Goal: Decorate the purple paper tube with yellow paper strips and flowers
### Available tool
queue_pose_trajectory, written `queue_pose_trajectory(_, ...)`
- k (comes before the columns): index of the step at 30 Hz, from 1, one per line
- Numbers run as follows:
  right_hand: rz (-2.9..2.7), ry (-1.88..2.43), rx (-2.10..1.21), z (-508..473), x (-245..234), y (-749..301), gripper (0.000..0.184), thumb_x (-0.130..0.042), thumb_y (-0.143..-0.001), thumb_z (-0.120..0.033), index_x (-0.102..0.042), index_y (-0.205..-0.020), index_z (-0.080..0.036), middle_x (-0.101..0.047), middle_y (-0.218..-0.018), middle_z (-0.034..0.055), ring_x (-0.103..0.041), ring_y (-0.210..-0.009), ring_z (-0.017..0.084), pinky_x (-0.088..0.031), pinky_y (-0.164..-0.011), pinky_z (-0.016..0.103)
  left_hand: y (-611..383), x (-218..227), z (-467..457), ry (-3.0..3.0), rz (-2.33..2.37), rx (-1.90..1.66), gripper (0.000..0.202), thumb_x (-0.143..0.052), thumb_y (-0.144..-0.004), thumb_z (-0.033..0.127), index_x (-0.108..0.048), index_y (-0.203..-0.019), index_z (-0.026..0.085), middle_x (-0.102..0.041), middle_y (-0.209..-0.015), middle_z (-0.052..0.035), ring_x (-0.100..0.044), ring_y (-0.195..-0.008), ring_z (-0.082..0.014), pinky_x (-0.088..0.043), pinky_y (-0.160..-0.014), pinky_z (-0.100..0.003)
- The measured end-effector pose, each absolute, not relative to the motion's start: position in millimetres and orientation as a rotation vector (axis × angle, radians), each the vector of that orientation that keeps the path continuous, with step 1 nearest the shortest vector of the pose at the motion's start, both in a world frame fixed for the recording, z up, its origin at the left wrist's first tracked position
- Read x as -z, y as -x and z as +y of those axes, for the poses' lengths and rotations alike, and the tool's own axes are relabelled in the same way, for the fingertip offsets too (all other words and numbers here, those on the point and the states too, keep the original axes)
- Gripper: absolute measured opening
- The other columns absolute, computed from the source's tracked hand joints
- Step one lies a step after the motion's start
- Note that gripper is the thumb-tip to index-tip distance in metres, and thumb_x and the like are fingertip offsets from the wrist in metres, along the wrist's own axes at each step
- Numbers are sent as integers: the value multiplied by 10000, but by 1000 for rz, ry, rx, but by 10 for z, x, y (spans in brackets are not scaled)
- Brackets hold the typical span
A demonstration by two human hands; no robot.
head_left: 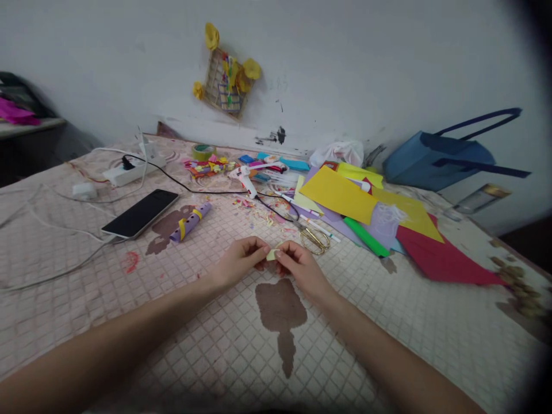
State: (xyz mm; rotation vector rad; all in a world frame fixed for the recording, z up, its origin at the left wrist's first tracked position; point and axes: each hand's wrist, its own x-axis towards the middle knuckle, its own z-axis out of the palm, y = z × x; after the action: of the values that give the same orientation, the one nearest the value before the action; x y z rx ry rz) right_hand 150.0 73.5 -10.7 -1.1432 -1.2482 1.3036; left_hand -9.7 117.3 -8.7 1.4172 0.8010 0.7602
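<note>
Here, the left hand (240,261) and right hand (301,266) hold a small pale paper piece (272,254) from both sides, each grip nearly closed on it, keeping it pinched above the counter (181,322), near the gold scissors (314,240).

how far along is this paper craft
Partway, by the look of it. Done: a purple paper tube with yellow bands lies on the table. In hand: the left hand and right hand pinch a small pale paper piece. Left: large coloured sheets lie piled up, with a glue gun and scissors lying nearby, and paper scraps around them.
</note>
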Motion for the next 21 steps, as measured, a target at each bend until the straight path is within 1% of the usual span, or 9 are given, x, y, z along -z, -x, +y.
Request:
queue_pose_trajectory(3,-1285,1148,-1268,727,68,-1503,213,-542,-803,-372,-523,-725,-175,-517,-592,-30,-467,-532,93,-387,-523,230,99,87,1177,-1420,803,-741,270,-540,-793,395,-532,-739,131,-576,-620,1,-518,-549,-85,-420,-558,-226)
queue_pose_trajectory(8,-1310,1135,-1223,734,54,-1525,207,-533,-812,-370,-539,-739,-177,-526,-629,-23,-475,-549,96,-391,-528,230,83,49,1147,-1396,734,-616,303,-583,-752,417,-554,-738,115,-606,-661,-22,-536,-576,-90,-426,-569,-227)
queue_pose_trajectory(12,-1320,1152,-1208,753,65,-1541,195,-569,-789,-374,-585,-804,-180,-550,-686,-12,-483,-562,98,-397,-530,229,72,68,1144,-1396,736,-643,301,-629,-712,407,-549,-727,117,-578,-610,-2,-509,-538,-80,-398,-525,-210)
queue_pose_trajectory(15,-1208,1089,-1285,757,76,-1523,210,-548,-804,-394,-573,-847,-190,-545,-691,-14,-502,-577,103,-409,-537,233,75,88,1159,-1369,768,-696,297,-629,-710,407,-535,-712,126,-556,-579,11,-493,-511,-78,-382,-501,-208)
queue_pose_trajectory(18,-1147,1043,-1365,752,93,-1499,206,-588,-778,-380,-525,-778,-184,-535,-647,-23,-509,-581,106,-413,-544,232,77,85,1159,-1335,767,-725,286,-613,-724,403,-527,-709,130,-552,-580,13,-494,-517,-80,-386,-512,-214)
queue_pose_trajectory(21,-1203,1069,-1362,744,96,-1501,199,-612,-759,-343,-496,-739,-182,-536,-611,-30,-498,-558,100,-408,-541,230,76,67,1142,-1352,765,-727,272,-601,-736,392,-527,-717,131,-559,-609,5,-499,-532,-83,-393,-522,-217)
